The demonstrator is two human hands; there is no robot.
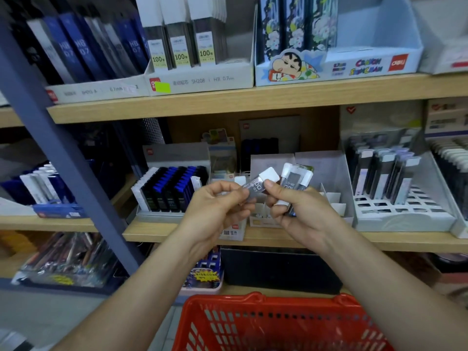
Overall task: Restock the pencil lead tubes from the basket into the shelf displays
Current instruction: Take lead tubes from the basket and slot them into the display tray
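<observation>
While the red basket (263, 298) sits low beneath both wrists, the action is just above it. Left hand (217, 206) is curled, thumb and fingertips pinching the lower end of a clear lead tube (254, 190) with a white cap. That tube lies tilted between the two hands, cap end up toward the right. Right hand (304, 215) meets it there, thumb pressed on the tube just under the cap, while its fingers clutch a bundle of spare tubes (296, 179), white caps poking up above the knuckles. So both hands are grasping, and neither is loose.

Just behind the hands stands a white divided display box (334, 198) on the wooden shelf (152, 230), several of its slots bare. Off beyond the left hand, a tray of black and blue tubes (172, 191) stands packed in rows. Beyond the right hand, a grey slotted tray (405, 211) carries upright tubes at its back.

Farther up, above the hands, a box marked SH208 HB 0.7mm (202, 78) holds tall packs, and a cartoon-printed display box (354, 67) sits beside it.
</observation>
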